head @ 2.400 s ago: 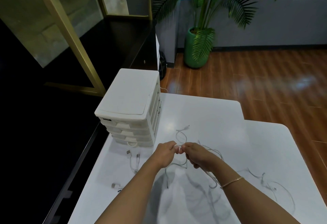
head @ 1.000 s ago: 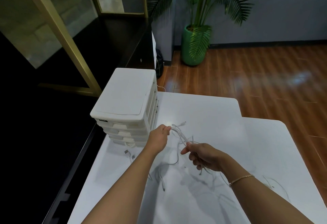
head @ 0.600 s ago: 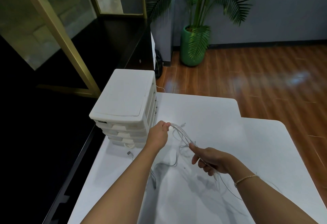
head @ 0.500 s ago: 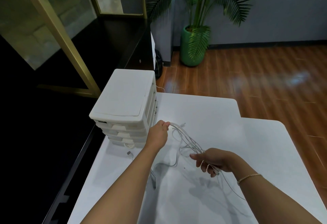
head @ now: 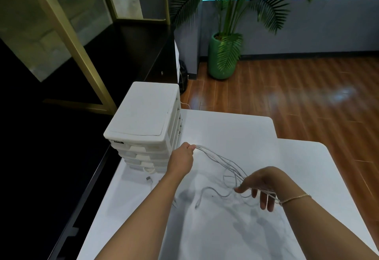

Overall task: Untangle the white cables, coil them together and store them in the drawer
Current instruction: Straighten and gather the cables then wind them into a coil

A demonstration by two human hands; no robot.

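White cables [head: 220,160] span above counter [head: 235,136]: your left hand [head: 181,158] pinches ends near drawer unit [head: 146,136], right hand [head: 261,183] fingers spread, strands draped. Risk: loops slip, re-tangle.

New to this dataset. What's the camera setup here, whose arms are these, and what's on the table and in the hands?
There is no robot: a person works bare-handed, and the one wide-angle camera is worn on their head, looking forward and down, so the arms enter from the bottom edge. The left hand pinches one end of a bundle of white cables near the white drawer unit, whose drawers look closed. The cables run across to the right hand, where strands pass between its spread fingers; a bracelet sits on that wrist. Loose loops and a plug end hang down toward the white table. Another connector lies on the table in front of the drawers. A potted palm stands on the wooden floor behind.
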